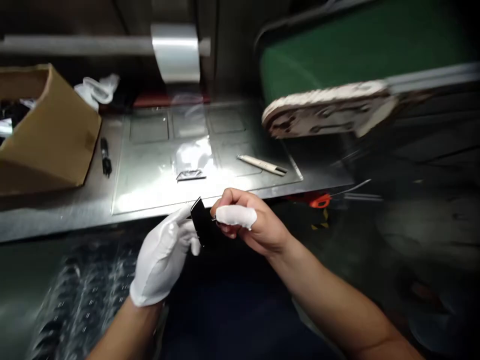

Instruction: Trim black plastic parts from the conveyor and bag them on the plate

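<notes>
My left hand (pixel 159 257), in a white glove, is closed on the edge of a thin, glossy black rectangular panel (pixel 201 222), which stands tilted between my hands. Bare except for a white cover on the thumb, my right hand (pixel 249 220) pinches at the panel's right side. A tiny shiny bit shows at its fingertips, too small to name. Both hands are just in front of the bench edge. Beyond them, a small dark flat piece (pixel 191 175) lies on a clear sheet (pixel 142 192), with a cream pen-shaped tool (pixel 262 164) to its right.
At the left stands an open cardboard box (pixel 56 135), a black marker (pixel 105 157) beside it and white cloth (pixel 98 90) behind. A green conveyor belt (pixel 356 45) juts in from the upper right. Below left is a clear plastic tray (pixel 80 305). An orange-handled tool (pixel 320 201) sits below the bench edge.
</notes>
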Demonstrator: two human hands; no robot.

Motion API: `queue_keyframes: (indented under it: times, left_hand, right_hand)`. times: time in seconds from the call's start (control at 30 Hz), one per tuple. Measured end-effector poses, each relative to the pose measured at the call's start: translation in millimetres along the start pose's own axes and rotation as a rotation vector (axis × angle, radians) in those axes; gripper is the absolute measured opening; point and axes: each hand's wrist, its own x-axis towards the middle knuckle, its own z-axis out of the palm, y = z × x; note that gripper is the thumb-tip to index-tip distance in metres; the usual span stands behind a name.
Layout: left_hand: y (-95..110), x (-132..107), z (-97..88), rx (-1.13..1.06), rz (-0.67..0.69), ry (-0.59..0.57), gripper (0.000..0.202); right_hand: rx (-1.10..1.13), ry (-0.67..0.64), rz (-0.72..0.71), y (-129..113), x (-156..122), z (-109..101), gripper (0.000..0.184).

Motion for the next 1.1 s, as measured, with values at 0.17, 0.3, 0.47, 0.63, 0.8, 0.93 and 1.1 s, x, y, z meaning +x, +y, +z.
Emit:
queue_keyframes:
  times: [0.17,0.3,0.47,0.63,0.8,0.93,1.1]
  left_hand:
    - [-23,-23,2.4,-0.365,-0.104,-0.075,0.043]
    - [-31,-26,-6.0,-0.443,-0.114,-0.061,0.035]
    - [-33,-22,-10.6,-0.44,-0.095,-0.108,0.036]
    - [-34,-20,-7.4,-0.437,-0.108,-0.112,0.036]
    - [-34,-20,-3.1,-0.423,-0.124,-0.091,0.036]
    - [-33,-23,-2.0,-0.417,-0.153,-0.067,0.036]
    - [-31,-24,-1.2,-0.408,-0.181,-0.026,0.035]
  right_hand:
    - [-0.025,0.009,0.15,38,8,10,0.025]
    - [-0.018,0.008,0.186,48,10,13,0.025]
    - [-0.022,-0.015,0.173,48,12,11,0.023]
    - [-0.026,-0.002,0.17,47,11,8,0.023]
    - [-0.008,-0.003,0.177,50,10,3,0.023]
    - [-0.002,-0.029,0.181,54,9,0,0.023]
    - [-0.045,-0.073,0.178,59,7,-5,0.023]
